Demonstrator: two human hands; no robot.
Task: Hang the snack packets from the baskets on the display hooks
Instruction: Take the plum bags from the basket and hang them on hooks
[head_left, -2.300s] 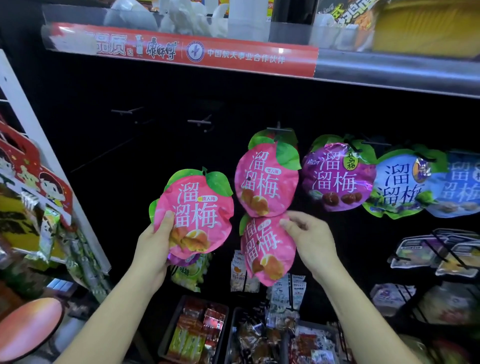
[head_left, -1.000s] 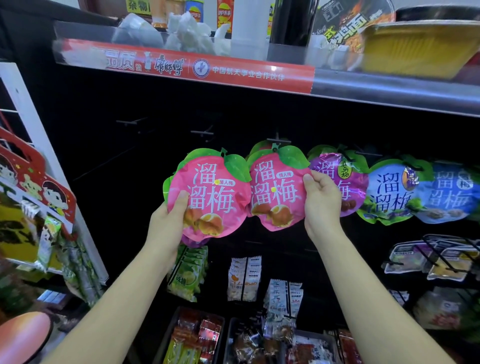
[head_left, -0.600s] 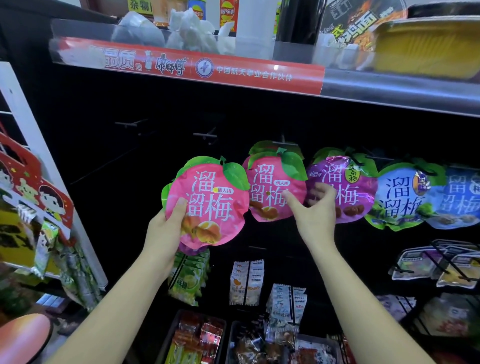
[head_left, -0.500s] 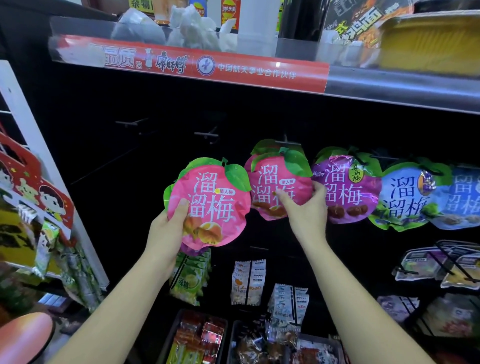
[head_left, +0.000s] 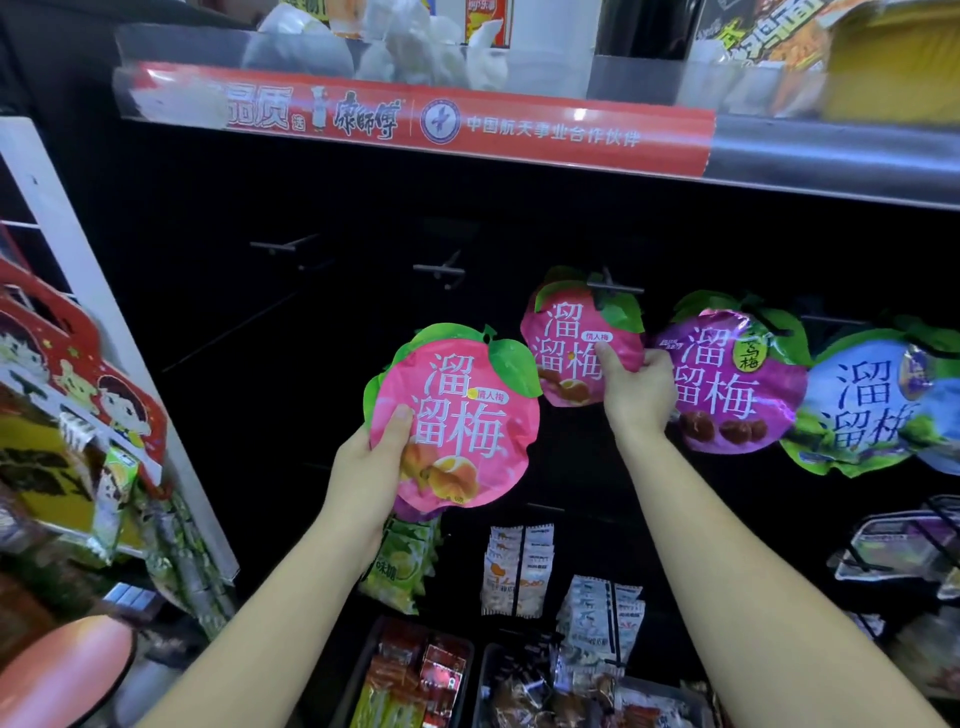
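My left hand (head_left: 371, 467) grips a pink peach-shaped snack packet (head_left: 462, 415) by its lower left edge, held up in front of the black peg wall; a purple packet edge peeks out beneath it. My right hand (head_left: 636, 395) pinches the lower right part of a second pink packet (head_left: 571, 338), which hangs on a display hook (head_left: 613, 286). Two bare hooks (head_left: 283, 245) (head_left: 441, 269) stick out of the wall to the left of it.
A purple packet (head_left: 727, 384) and blue packets (head_left: 872, 405) hang to the right. Small snack packs (head_left: 517, 569) hang lower down. Baskets of snacks (head_left: 415, 675) stand at the bottom. A shelf with a red strip (head_left: 467, 122) runs overhead. A white rack (head_left: 78, 291) stands left.
My right hand raised the second pink packet from below up onto the hook and now holds its lower right side. My left hand lifted its packet slightly.
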